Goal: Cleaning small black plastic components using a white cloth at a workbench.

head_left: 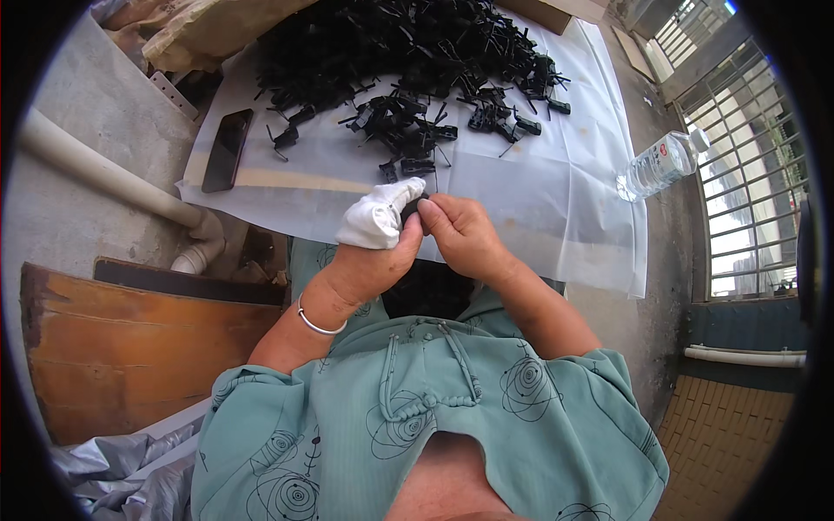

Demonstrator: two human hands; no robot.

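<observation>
Both my hands meet over the near edge of the covered table. My left hand [379, 227], partly wrapped in a white cloth glove [372, 215], is closed on a small black plastic part [414, 207]. Thumb and fingers of my bare right hand [462, 229] pinch the same part from the other side. A thin dark pin or wire seems to stick up from it; my fingers hide most of its shape. Just beyond my hands lie several loose black plastic parts [400, 122] with thin stems, spilling from a large heap [391, 43] at the far side.
White plastic sheeting [556, 191] covers the table. A dark phone [228, 150] lies at the left, and a clear water bottle [658, 167] stands by the right edge. Brown paper [204, 35] and a cardboard box [543, 12] border the heap. A black container partly shows between my knees.
</observation>
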